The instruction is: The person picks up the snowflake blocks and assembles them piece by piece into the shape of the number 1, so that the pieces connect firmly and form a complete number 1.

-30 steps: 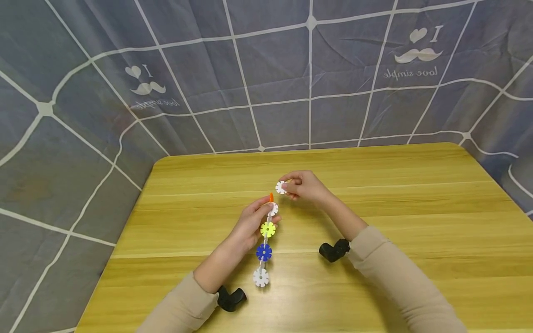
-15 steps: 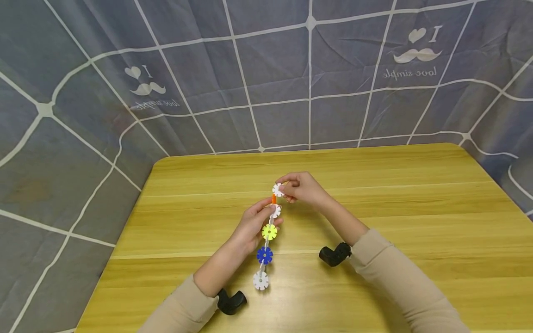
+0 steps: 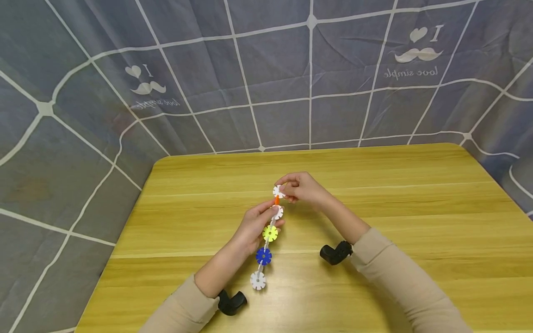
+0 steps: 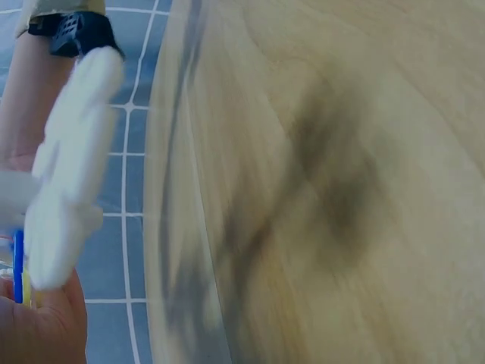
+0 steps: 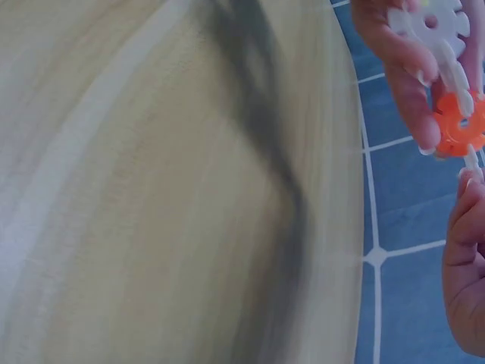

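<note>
My left hand pinches a chain of notched plastic discs near its far end, with the thumb over a white disc. Beyond that thumb sticks out an orange disc, seen edge-on from the head. Toward me, the chain runs through a yellow disc, a blue disc and a white end disc, joined by edge-on white discs. Another white disc is pinched by my right hand. Its edge meets the orange disc's edge in the right wrist view; how deep it sits, I cannot tell.
A wooden table lies under both hands, its far edge against a grey checked curtain. Black wrist devices stick out beside both sleeves. A blurred white disc fills the left side of the left wrist view.
The white disc in my right hand has come from apart to meet the orange disc. My left hand has shifted slightly right with the chain, whose near end swung a little left.
</note>
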### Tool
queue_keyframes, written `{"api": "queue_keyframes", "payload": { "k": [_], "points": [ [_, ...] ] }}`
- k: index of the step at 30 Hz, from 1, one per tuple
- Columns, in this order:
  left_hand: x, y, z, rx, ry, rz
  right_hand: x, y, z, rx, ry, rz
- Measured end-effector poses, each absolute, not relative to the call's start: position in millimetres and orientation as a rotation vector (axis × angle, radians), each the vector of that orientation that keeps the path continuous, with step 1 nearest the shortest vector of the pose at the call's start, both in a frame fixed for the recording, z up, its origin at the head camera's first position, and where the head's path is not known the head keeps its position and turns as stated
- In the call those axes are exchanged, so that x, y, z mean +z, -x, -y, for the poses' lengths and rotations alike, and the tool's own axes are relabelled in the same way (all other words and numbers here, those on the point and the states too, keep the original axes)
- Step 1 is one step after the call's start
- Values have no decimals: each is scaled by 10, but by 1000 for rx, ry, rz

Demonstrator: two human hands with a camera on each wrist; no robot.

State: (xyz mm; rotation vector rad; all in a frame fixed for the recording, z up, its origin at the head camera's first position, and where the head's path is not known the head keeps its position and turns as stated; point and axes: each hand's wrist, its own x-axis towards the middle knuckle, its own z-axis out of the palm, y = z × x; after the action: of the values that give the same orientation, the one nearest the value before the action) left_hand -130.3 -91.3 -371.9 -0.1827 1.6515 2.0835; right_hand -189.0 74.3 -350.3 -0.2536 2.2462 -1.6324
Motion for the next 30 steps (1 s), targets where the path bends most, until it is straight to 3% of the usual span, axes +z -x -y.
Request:
{"api": "queue_keyframes", "payload": {
  "k": [30],
  "points": [
    [-3692, 1265, 829, 2158, 175, -1623, -3556, 1831, -768, -1720, 280, -2205]
  ]
}}
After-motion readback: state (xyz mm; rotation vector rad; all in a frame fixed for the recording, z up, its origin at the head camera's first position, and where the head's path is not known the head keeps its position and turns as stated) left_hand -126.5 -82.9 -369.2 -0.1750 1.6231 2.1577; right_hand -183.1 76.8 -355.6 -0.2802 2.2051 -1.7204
